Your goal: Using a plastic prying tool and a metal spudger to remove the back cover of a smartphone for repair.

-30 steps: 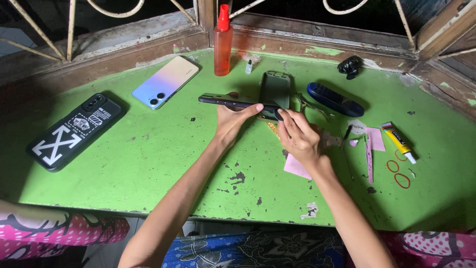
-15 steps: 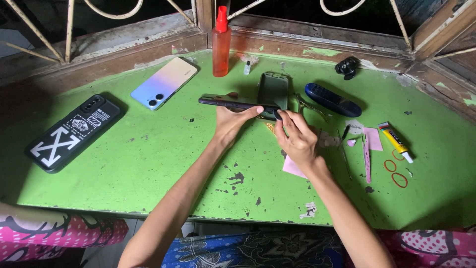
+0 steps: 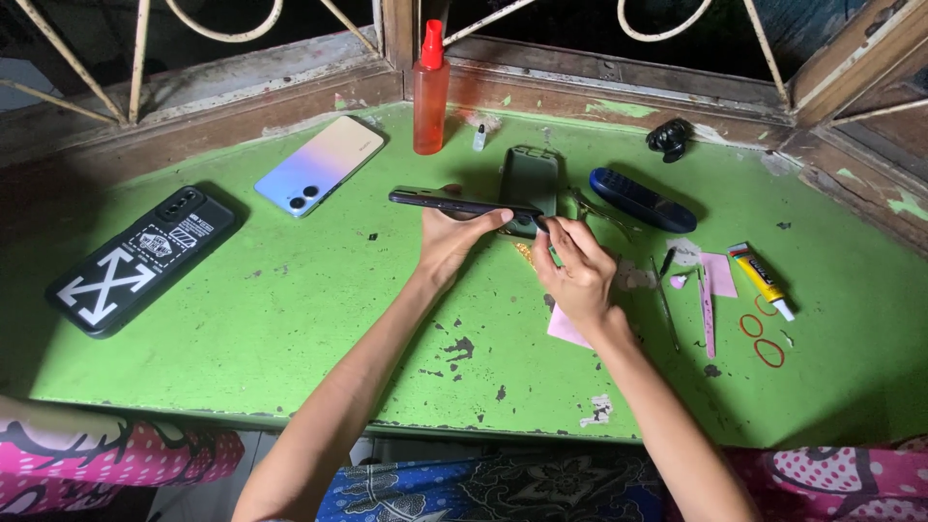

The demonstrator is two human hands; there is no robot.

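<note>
Head view, looking down on a worn green bench point(image 3: 290, 329) below a window grille.

Left hand point(image 3: 452, 242) clamped on a dark smartphone point(image 3: 462, 204), held edge-on and level just above the bench, thumb and fingers pinching its right half. Right hand point(image 3: 578, 271) just beside, at 4 o'clock from the phone, fingertips closed together at the phone's right end; whether gripping a small tool there, cannot tell. Hands close together, nearly touching at that end.

Around them:
- At 12 o'clock from the right hand, a dark transparent phone case point(image 3: 530, 182) lying flat, just behind the held phone.
- At 11 o'clock from the left hand, a red spray bottle point(image 3: 430, 92) standing upright.
- At 10 o'clock, a pastel gradient phone point(image 3: 321, 165) lying back-up; further out at 9 o'clock, a black phone case with white arrows point(image 3: 140, 261).
- At 2 o'clock from the right hand, a dark blue oblong case point(image 3: 643, 200).
- At 3 o'clock, a yellow glue tube point(image 3: 762, 279), pink paper scraps point(image 3: 716, 275) and red rubber bands point(image 3: 762, 340), well apart from both hands.
</note>
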